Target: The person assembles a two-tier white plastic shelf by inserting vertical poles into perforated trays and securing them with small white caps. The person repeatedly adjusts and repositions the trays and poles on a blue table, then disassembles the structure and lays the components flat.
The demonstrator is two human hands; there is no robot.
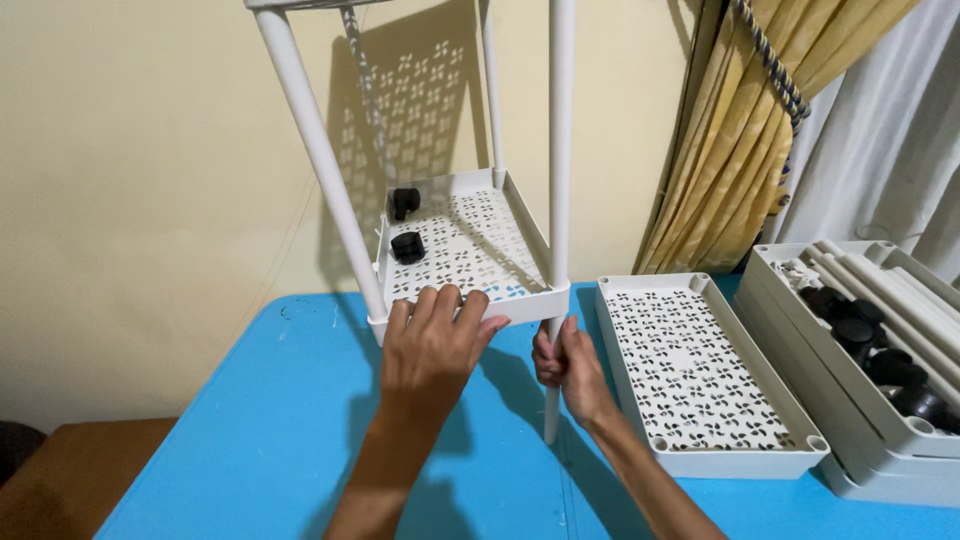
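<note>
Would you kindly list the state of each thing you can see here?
Shelf tray: tilted, lifted off the table, mounted on poles.
Left hand: pressed on the tray's front edge.
Right hand: closed around a white pole.
Black wheels: lying loose in the tray.
Spare tray: flat on the blue table, empty.
Curtain: tied back.

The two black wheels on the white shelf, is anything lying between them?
No. In the head view, only bare patterned shelf tray lies between the upper wheel and lower wheel.
</note>
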